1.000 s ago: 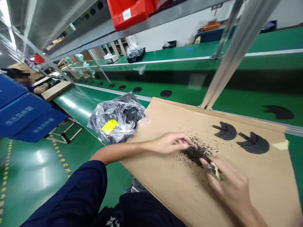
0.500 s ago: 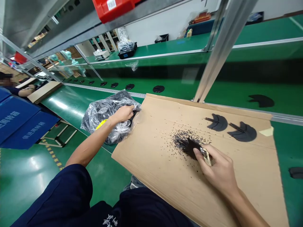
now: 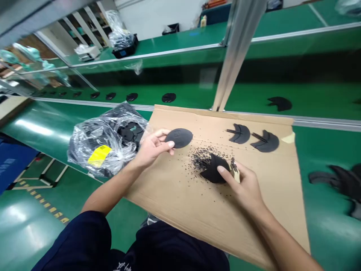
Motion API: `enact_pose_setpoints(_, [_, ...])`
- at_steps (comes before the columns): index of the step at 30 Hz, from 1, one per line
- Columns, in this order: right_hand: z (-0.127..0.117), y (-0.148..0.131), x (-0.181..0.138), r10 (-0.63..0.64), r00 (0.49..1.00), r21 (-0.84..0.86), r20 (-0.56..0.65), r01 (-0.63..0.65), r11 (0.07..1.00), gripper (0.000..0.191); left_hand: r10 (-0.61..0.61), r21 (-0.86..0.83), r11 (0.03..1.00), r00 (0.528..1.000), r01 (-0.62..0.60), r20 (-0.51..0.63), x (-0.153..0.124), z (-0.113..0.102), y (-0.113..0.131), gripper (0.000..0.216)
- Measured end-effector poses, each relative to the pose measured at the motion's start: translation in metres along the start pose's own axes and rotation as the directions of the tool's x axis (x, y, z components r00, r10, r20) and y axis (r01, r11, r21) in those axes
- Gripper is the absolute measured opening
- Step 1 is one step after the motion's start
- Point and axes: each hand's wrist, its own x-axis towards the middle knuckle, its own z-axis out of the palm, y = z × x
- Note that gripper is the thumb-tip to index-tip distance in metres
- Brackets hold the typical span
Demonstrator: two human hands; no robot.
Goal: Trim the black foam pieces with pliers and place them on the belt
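Bare hands work well apart in the head view, over brown cardboard (image 3: 186, 210) laid on a smooth, shiny green worktop (image 3: 324, 241). The left hand (image 3: 156, 147), near the cardboard's left edge, pinches a flat oval (image 3: 182, 139) between thumb and fingers. It is dark grey and matt, with a smooth rim and a small raised mark too faint to read. Its face is turned up and its long axis runs left to right, roughly along the cardboard's far edge.

The right hand (image 3: 243, 180), nearer the right edge, is closed around a tool (image 3: 235, 174) with a cream grip and a metal part, its exact kind unclear. Under the right thumb is a black, notched piece (image 3: 213, 170); its pointed tips face left, and its long axis also runs roughly left to right.

Between the hands, fine black crumbs (image 3: 199, 159) are scattered on the cardboard, densest just left of the piece. Towards the far right corner lie two cutouts (image 3: 265, 141), rounded on the right, with thin stems pointing left. Pale tape (image 3: 288, 138) sits at that corner. Beside the left edge, a crinkled clear bag (image 3: 84, 137) with a yellow label (image 3: 99, 156) holds more dark, flat shapes.
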Motion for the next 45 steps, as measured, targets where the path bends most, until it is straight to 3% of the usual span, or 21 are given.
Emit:
enact_pose_setpoints(4, [0.0,-0.001,0.0,0.119,0.993,0.137,-0.025,-0.115,0.984,0.048,-0.143,-0.137,0.976,0.971,0.171,0.192,-0.007,0.052,-0.022,0.041])
enact_pose_setpoints(6, [0.0,-0.001,-0.002,0.156,0.987,0.183,-0.046,-0.145,0.972,0.045,-0.145,-0.042,0.987,0.964,0.158,0.223,-0.015,0.064,-0.029,0.038])
enact_pose_setpoints(8, [0.0,-0.001,-0.003,0.166,0.985,0.194,-0.055,-0.152,0.969,0.042,-0.087,0.141,0.988,0.969,0.055,0.23,-0.021,0.069,-0.034,0.04])
enact_pose_setpoints(11, [0.002,-0.002,-0.005,0.149,0.988,0.183,-0.048,-0.138,0.973,0.039,0.062,0.348,0.926,0.97,-0.143,0.233,-0.025,0.069,-0.039,0.035])
enact_pose_setpoints(13, [0.003,-0.002,-0.005,0.148,0.988,0.174,-0.033,-0.14,0.975,0.04,0.117,0.374,0.908,0.972,-0.189,0.206,-0.025,0.068,-0.041,0.025])
enact_pose_setpoints(21, [0.005,0.0,-0.007,0.165,0.986,0.139,-0.006,-0.163,0.977,0.044,-0.011,0.18,0.984,0.993,-0.011,0.12,-0.026,0.072,-0.049,0.029])
enact_pose_setpoints(24, [0.005,-0.001,-0.007,0.157,0.987,0.136,0.022,-0.159,0.978,0.043,0.053,0.189,0.979,0.994,-0.071,0.1,-0.025,0.07,-0.044,0.025])
enact_pose_setpoints(28, [0.004,-0.002,-0.006,0.127,0.991,0.144,0.038,-0.131,0.981,0.043,0.125,0.259,0.952,0.979,-0.163,0.16,-0.019,0.059,-0.03,0.019])
enact_pose_setpoints(35, [0.004,-0.001,-0.005,0.128,0.991,0.136,0.048,-0.134,0.982,0.047,-0.054,0.096,0.995,0.984,0.038,0.168,-0.012,0.049,-0.027,0.034])
enact_pose_setpoints(42, [0.004,-0.001,-0.004,0.102,0.993,0.104,0.064,-0.109,0.989,0.05,-0.052,0.087,0.995,0.986,0.039,0.156,-0.006,0.044,-0.028,0.027])
enact_pose_setpoints(45, [0.004,-0.001,-0.004,0.115,0.991,0.087,0.061,-0.12,0.989,0.05,-0.117,0.058,0.992,0.978,0.108,0.17,-0.006,0.045,-0.029,0.03])
